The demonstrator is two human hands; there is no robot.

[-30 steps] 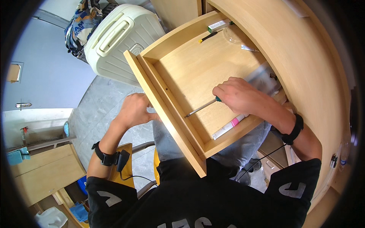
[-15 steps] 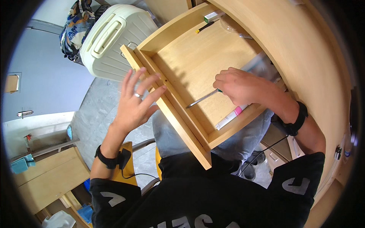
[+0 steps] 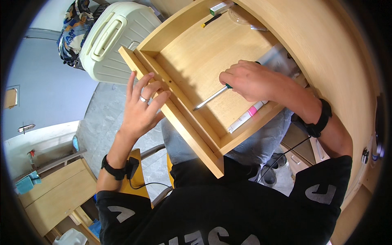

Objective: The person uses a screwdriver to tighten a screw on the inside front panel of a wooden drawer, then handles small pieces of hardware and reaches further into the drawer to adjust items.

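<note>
A pale wooden drawer (image 3: 192, 124) is pulled out over my lap. My left hand (image 3: 141, 102) rests its fingertips on the top edge of the drawer front, fingers apart and a ring on one of them. Inside the drawer, my right hand (image 3: 255, 81) is closed around the handle of a screwdriver (image 3: 210, 99). The handle is mostly hidden in my fist, with a bit of green showing. Its metal shaft slants down left, the tip near the inner side of the drawer front. A white tube with a pink band (image 3: 246, 117) lies below my right hand.
At the drawer's far end are a white-and-green box (image 3: 220, 8), a black-and-yellow slim tool (image 3: 211, 20) and a clear round item (image 3: 239, 15). A clear plastic bag (image 3: 271, 57) lies past my right hand. A cream suitcase (image 3: 118, 45) stands beyond the drawer front.
My left hand has come down onto the drawer front's edge. My right hand, still holding the screwdriver, appears slightly farther up and left, and the whole view has shifted a little.
</note>
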